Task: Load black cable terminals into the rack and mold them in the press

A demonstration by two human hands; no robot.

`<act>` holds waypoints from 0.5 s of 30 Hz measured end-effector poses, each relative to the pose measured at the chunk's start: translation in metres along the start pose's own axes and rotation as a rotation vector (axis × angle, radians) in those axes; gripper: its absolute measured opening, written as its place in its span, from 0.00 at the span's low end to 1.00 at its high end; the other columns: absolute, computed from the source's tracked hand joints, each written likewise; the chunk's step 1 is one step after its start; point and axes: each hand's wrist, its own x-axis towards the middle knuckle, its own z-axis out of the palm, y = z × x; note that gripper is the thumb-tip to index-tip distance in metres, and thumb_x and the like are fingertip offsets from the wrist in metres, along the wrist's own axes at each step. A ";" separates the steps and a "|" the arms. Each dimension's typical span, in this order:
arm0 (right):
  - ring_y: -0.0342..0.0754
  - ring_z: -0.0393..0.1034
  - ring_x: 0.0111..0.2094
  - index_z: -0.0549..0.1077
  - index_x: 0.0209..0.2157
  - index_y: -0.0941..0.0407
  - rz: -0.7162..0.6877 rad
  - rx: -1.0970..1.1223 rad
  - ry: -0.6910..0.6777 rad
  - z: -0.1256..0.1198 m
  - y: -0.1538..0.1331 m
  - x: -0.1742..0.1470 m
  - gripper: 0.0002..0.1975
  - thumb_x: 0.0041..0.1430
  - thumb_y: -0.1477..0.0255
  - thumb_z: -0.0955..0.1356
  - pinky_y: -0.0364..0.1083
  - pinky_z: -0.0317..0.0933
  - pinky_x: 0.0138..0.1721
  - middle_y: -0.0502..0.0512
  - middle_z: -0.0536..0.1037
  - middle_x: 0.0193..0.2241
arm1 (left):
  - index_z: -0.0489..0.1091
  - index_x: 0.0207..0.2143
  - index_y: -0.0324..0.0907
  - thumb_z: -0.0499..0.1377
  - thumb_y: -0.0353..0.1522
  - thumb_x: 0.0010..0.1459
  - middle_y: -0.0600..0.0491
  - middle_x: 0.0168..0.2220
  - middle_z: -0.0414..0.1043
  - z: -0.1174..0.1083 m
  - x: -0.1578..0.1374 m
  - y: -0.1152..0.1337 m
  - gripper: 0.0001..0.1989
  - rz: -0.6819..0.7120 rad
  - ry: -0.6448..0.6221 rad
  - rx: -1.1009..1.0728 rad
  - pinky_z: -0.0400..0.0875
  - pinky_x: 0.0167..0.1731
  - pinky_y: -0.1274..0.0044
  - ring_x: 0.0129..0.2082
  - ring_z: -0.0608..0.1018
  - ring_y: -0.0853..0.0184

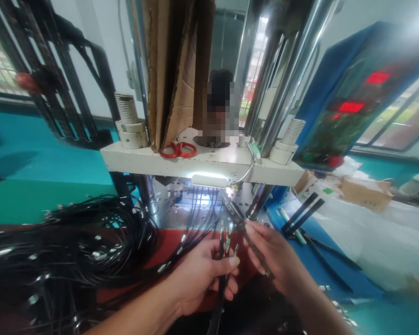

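Observation:
My left hand is closed round a bundle of black cables. Bare metal ends of these cables stick up between thumb and fingers. Just to the right, my right hand grips a long dark metal hand tool; its exact kind is unclear. The tool tilts up and left, its tip near the lit space under the press plate. Several thin black cables run from that lit space down and left, past my left hand.
Coiled black cables pile up on the left. Red-handled scissors lie on the press plate, above a white lamp. Black strips lie on the blue surface at right. A control box with red displays stands beyond, and metal columns flank the press.

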 end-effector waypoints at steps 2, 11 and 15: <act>0.39 0.53 0.13 0.68 0.28 0.55 -0.020 0.039 0.071 0.011 0.009 0.003 0.20 0.63 0.55 0.61 0.38 0.48 0.15 0.43 0.64 0.13 | 0.64 0.36 0.39 0.59 0.32 0.55 0.54 0.28 0.69 0.001 0.000 0.002 0.08 -0.005 -0.020 0.008 0.64 0.16 0.83 0.19 0.73 0.74; 0.40 0.57 0.14 0.69 0.51 0.52 -0.065 0.102 0.176 0.012 0.023 -0.005 0.21 0.63 0.55 0.61 0.38 0.54 0.13 0.43 0.66 0.15 | 0.64 0.35 0.39 0.60 0.31 0.54 0.55 0.27 0.69 0.008 -0.002 0.002 0.07 -0.040 -0.070 -0.014 0.59 0.14 0.84 0.16 0.68 0.77; 0.38 0.60 0.14 0.68 0.52 0.52 -0.052 0.180 0.183 0.014 0.027 -0.003 0.23 0.61 0.55 0.62 0.37 0.54 0.12 0.46 0.69 0.22 | 0.66 0.35 0.39 0.61 0.31 0.53 0.55 0.26 0.68 0.011 -0.002 0.002 0.08 -0.090 -0.022 -0.037 0.53 0.13 0.83 0.15 0.64 0.78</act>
